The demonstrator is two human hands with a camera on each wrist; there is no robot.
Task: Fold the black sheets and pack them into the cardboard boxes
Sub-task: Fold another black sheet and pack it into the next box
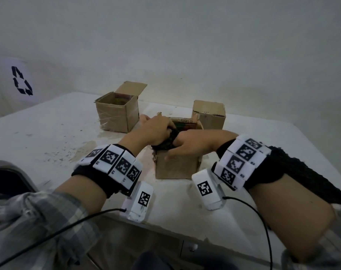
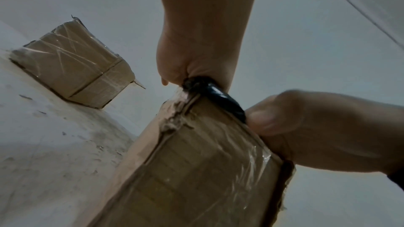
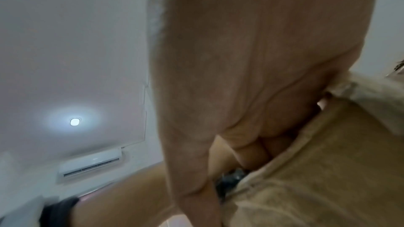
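A small open cardboard box [image 1: 177,166] stands mid-table in front of me. A crumpled black sheet [image 1: 165,143] sits at its top near rim, partly inside. My left hand [image 1: 163,131] comes from above with fingers curled round the sheet. My right hand [image 1: 174,148] holds the box's near wall, fingers lying on the outside face and thumb on the sheet. In the left wrist view the black sheet [image 2: 218,94] bulges over the box [image 2: 207,161] rim between my left hand [image 2: 192,68] and my right hand's thumb [image 2: 268,115]. The box's inside is mostly hidden.
An open cardboard box [image 1: 117,112] stands at the back left, and a closed one [image 1: 208,114] at the back right. More black knitted cloth [image 1: 294,172] lies under my right forearm. The white table [image 1: 48,133] is stained. A grey chair [image 1: 9,178] stands at the left.
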